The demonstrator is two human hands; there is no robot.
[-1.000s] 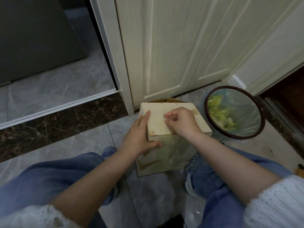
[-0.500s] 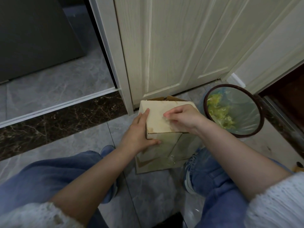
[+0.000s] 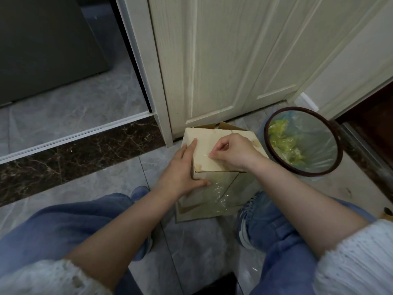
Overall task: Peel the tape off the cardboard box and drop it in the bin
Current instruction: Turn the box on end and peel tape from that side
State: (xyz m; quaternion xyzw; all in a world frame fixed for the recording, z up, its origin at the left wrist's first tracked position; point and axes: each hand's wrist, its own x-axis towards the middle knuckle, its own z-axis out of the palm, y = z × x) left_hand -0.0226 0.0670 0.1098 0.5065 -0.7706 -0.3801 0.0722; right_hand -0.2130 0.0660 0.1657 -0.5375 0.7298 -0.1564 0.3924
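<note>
Nearest are two knees in blue jeans [image 3: 63,231] and white knitted sleeves [image 3: 357,258], with a blue shoe [image 3: 255,218] on the grey tiled floor [image 3: 119,184] just right of the box's base. Between the knees stands the cardboard box [image 3: 204,158], upright on the floor; no writing or label can be read on it. Clear, shiny tape [image 3: 219,190] covers its near face in wrinkled bands.

The left hand [image 3: 182,173] steadies the box at its near-left corner, fingers laid straight up the left side and thumb pressed flat across the near face. The right hand [image 3: 231,152] rests on the pale top panel with its fingers curled, thumb and forefinger pinching at something small on that panel; whether it is a tape edge cannot be told.

Just right of the box, nearly touching it, sits a round bin [image 3: 338,143] with a dark brown rim and a bluish liner; crumpled yellow-green material lies inside. Beyond the box are open brown flaps [image 3: 225,125], then a cream panelled door [image 3: 212,60], and at far left a dark marble threshold strip [image 3: 74,154].
</note>
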